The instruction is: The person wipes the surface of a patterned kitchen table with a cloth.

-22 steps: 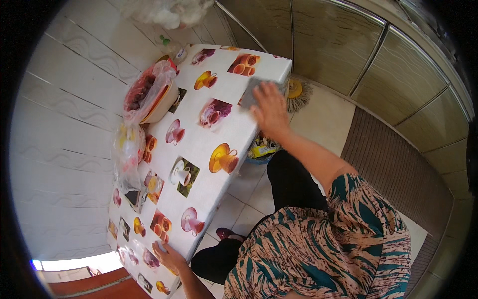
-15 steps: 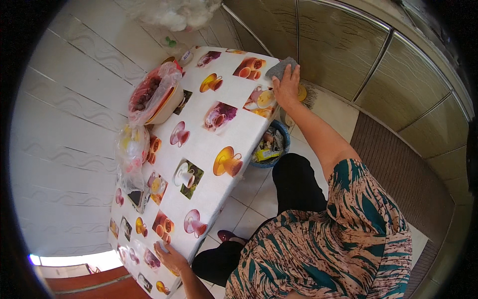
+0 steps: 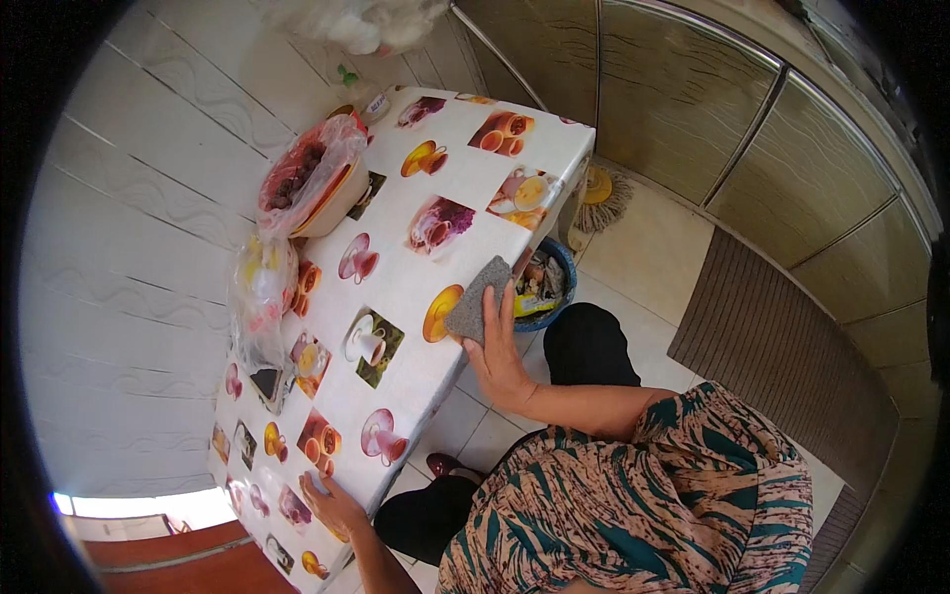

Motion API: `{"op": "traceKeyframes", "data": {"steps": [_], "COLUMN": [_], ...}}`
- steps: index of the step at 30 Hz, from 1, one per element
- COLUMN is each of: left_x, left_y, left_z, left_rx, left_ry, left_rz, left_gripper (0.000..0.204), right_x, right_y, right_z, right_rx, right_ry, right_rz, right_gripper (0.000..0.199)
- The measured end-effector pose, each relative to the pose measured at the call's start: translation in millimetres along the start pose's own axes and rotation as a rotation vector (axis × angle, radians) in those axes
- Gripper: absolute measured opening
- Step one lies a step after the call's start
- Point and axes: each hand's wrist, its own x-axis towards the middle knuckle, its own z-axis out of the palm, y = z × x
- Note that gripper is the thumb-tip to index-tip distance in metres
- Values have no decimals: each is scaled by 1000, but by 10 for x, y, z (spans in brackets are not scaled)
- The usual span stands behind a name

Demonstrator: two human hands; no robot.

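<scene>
A table (image 3: pixel 416 297) wears a white cover printed with cups and saucers. At its right-hand edge, my right hand (image 3: pixel 500 351) presses a folded grey cloth (image 3: pixel 479 302) onto the cover, over part of a printed yellow saucer. My left hand (image 3: pixel 336 510) rests on the near end of the table with its fingers stretched out, holding nothing.
Along the wall side stand a tub (image 3: pixel 332 203) with a plastic bag of dark round things and a clear bag (image 3: pixel 262 307). A blue bucket (image 3: pixel 564 287) of rubbish and a mop head (image 3: pixel 602 203) are on the floor beyond the table edge. A ribbed brown mat (image 3: pixel 762 327) lies at right.
My right hand has drawn the grey cloth from the table's far corner back toward me along the right-hand edge. The left hand has stayed nearly in place.
</scene>
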Motion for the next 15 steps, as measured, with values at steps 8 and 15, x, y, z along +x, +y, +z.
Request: {"op": "traceKeyframes", "data": {"steps": [8,15], "left_x": [-17,-13], "left_y": [-79,-79], "left_z": [14,27], "left_rx": [15,40], "left_ry": [6,49], "left_rz": [37,32], "left_gripper": [46,44], "right_x": [1172,2325], "right_y": [451,1095], "right_z": [-580,-1408], "right_rx": [-158,-384], "right_ry": [275,359], "right_rz": [104,262], "right_gripper": [74,82]}}
